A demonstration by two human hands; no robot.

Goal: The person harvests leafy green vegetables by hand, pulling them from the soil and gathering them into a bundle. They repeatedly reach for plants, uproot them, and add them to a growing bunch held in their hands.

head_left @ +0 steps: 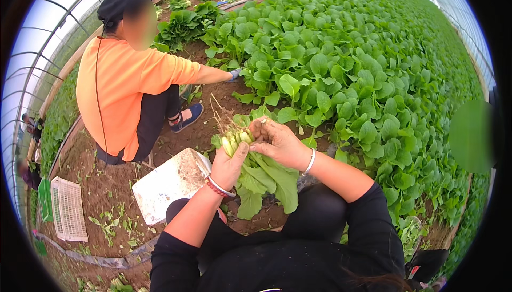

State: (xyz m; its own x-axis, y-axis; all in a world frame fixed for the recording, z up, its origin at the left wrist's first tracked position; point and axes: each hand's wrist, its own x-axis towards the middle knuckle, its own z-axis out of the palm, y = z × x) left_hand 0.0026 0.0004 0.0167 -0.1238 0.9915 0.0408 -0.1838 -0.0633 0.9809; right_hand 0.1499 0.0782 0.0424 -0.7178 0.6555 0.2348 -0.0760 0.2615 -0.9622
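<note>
In front of my knees I hold a bunch of leafy greens [269,177], with pale stems bundled side by side. Thin brown roots [226,121] stick up at its far end, and the broad leaves hang down toward my lap. My left hand [227,166] is closed round the stems from the left, its thumb across them. On the other side my right hand [278,142] has its fingers curled against the stem ends just below the roots. Its thumb touches the bunch close to my left thumb. The palm side of both hands is partly hidden.
A dense bed of greens [373,73] fills the right. A co-worker in an orange top [114,84] crouches at left, a gloved hand at the bed's edge. A soil-smeared white box [168,185] stands by my left knee. Farther left are white [68,209] and green crates [45,199].
</note>
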